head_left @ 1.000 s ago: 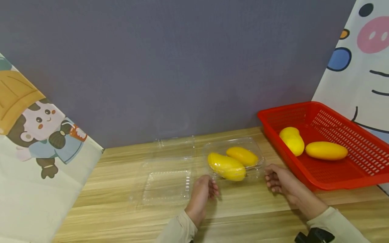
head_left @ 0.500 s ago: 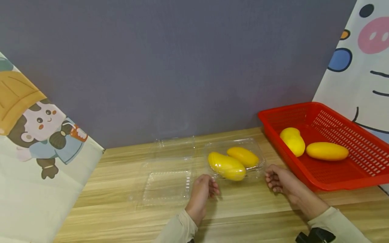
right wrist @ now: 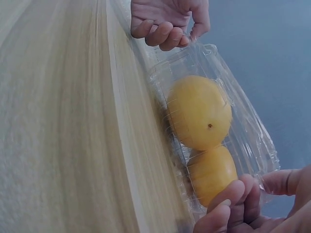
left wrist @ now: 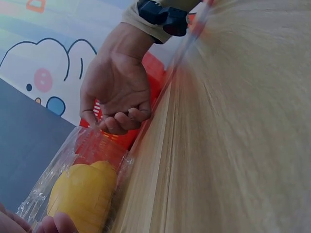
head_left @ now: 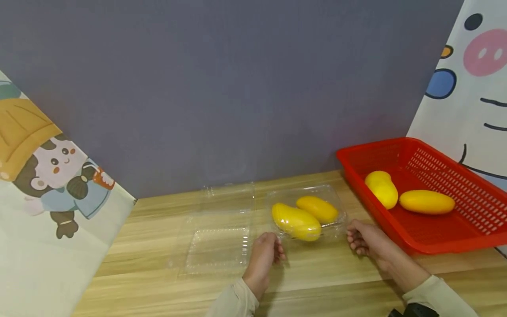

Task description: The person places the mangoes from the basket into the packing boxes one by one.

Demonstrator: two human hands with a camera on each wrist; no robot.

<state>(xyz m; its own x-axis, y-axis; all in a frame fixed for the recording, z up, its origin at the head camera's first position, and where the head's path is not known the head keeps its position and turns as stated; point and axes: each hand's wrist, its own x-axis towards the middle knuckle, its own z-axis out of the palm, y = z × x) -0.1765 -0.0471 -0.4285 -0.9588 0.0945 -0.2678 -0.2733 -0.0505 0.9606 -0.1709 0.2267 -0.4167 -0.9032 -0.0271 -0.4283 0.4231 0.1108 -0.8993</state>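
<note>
A clear plastic clamshell box (head_left: 285, 198) lies on the wooden table with its lid down over two yellow mangoes, a larger one (head_left: 296, 222) in front and a smaller one (head_left: 317, 209) behind. My left hand (head_left: 263, 257) pinches the box's front left corner between thumb and fingertips. At the front right corner, my right hand (head_left: 370, 242) pinches the edge in the same way. The right wrist view shows its thumb (right wrist: 282, 182) against the clear rim, the other fingers curled below. Both mangoes show through the plastic there.
Left of the box, another clear clamshell box (head_left: 218, 246) lies unfolded on the table. A red perforated basket (head_left: 447, 171) stands on the right, close to my right forearm, holding a rounder yellow mango (head_left: 381, 189) and a longer one (head_left: 427, 202). A grey wall (head_left: 237, 88) rises behind.
Both hands keep their hold at the box's corners and the box stays in place. The head view has tipped slightly, so the whole scene sits a little lower.
</note>
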